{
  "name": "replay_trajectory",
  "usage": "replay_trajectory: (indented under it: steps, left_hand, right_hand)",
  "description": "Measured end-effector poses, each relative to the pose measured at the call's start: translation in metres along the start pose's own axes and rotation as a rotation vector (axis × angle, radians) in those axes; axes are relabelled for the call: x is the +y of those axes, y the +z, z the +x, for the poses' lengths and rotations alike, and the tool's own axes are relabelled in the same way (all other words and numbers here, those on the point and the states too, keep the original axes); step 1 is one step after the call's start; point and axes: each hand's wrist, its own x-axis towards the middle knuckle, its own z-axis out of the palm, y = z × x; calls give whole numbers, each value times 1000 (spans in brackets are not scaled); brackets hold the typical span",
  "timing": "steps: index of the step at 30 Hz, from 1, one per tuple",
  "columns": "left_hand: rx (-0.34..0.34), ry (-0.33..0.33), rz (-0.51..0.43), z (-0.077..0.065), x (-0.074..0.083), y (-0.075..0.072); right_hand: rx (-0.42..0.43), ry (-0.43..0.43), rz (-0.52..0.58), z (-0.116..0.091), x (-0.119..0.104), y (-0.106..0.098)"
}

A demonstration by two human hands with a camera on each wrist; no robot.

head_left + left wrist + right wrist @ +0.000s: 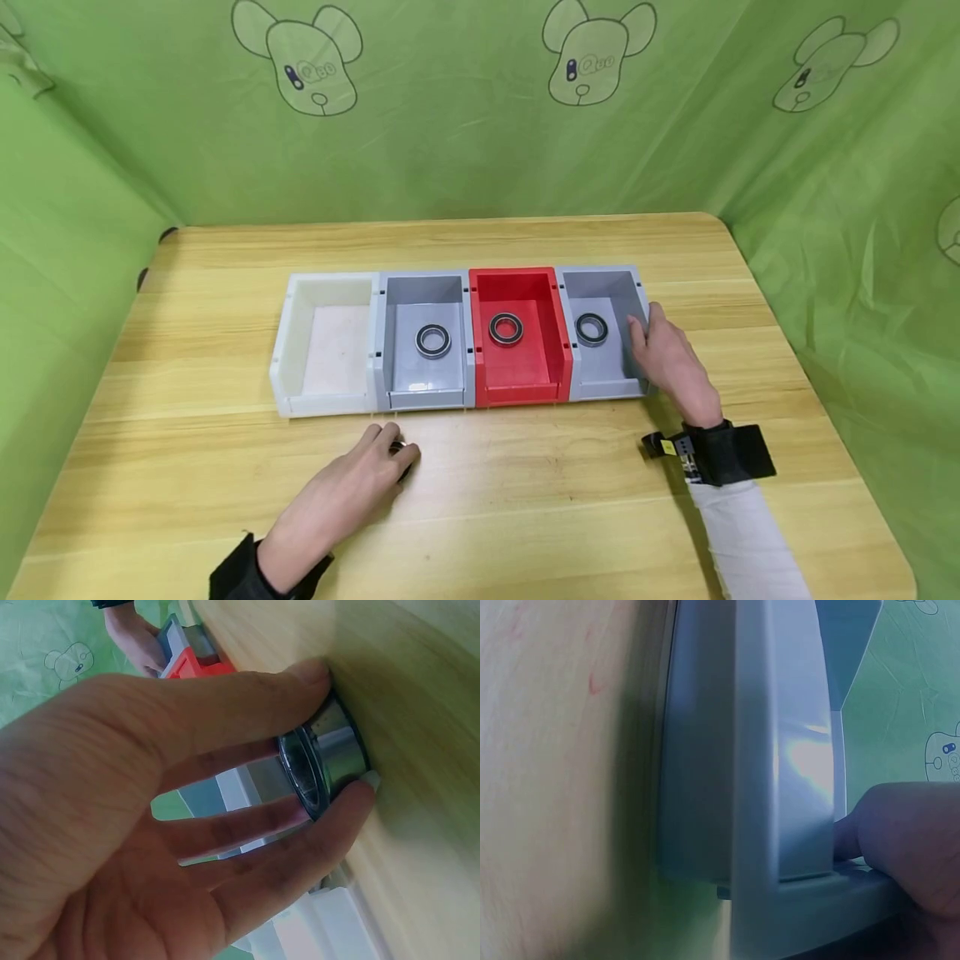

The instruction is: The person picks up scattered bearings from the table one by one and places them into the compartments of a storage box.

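My left hand [352, 483] pinches a black-and-steel ring bearing [326, 754] between thumb and fingers, low over the table in front of the bins. At the far right of the row, my right hand [671, 358] grips the side wall of a grey bin [611, 389], its thumb inside. That bin holds a bearing [592, 329] lying flat. Another bearing [506, 328] lies in the red bin [521, 393], and one more bearing [432, 341] lies in the other grey bin [426, 400]. At the left end stands a white bin [326, 406], with no bearing showing in it.
The bins stand side by side on a wooden table [525, 517], their low fronts facing me. Green cloth [450, 158] printed with bear heads hangs behind the table and along both sides. A wrist strap [727, 454] with a small camera sits on the right forearm.
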Motion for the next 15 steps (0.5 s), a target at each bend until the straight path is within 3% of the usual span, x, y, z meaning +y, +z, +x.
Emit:
replay_trajectory:
  steps: [9,15]
  left_hand:
    - [-65,56,14,0,-2,-4]
    - [-106,40,0,0,-2,-6]
  right_hand:
    - [-5,-5,-1,0,1,0]
    - [1,-8,-2,-1,1,0]
